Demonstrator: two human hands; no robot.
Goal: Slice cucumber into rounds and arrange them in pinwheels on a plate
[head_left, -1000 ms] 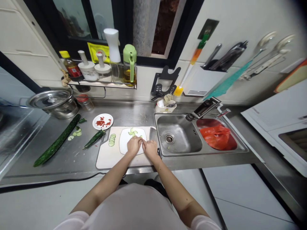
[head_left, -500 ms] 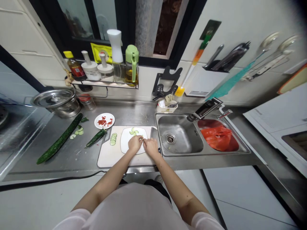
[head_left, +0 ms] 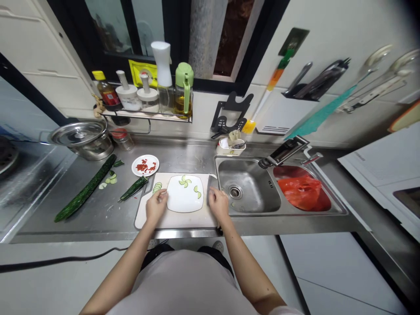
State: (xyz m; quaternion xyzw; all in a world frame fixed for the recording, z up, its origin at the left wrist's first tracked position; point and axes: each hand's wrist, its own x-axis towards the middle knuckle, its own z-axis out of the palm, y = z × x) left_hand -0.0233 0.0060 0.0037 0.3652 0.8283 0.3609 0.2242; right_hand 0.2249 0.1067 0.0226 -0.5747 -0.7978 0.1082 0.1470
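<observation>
"Cucumber slices point(head_left: 185, 184), first item. Location?"

"On the square white plate point(head_left: 184, 204): one fan-like cluster towards the far rim, a smaller group near the right side. From where I stand, the plate lies flat on the cutting board point(head_left: 142, 218)."

"State of grip?"

"Hands well apart, one on each side of the plate. The left hand point(head_left: 156, 205) is just beside the left rim, fingers curled in. Whether it touches the rim or pinches anything, I cannot tell. The right hand point(head_left: 218, 203) is bent over the kitchen knife point(head_left: 213, 181). Whether it has hold of it, I cannot tell either."

"Principal hazard?"

"A cut, in my judgement. Those right fingers are over the blade, and closing or sliding them without looking could bring them onto the edge."

"Secondary?"

"A spoiled arrangement. The slices are probably moist; a bump from either hand could tilt the plate and send them sliding. The stack of sliced cucumber point(head_left: 157, 187) by the left fingertips could also be scattered by a careless sweep."

"Anything lower down?"

"The knife's dark handle points towards the counter's point(head_left: 113, 232) front edge. A passing forearm could catch it and knock the knife to the floor."
</observation>
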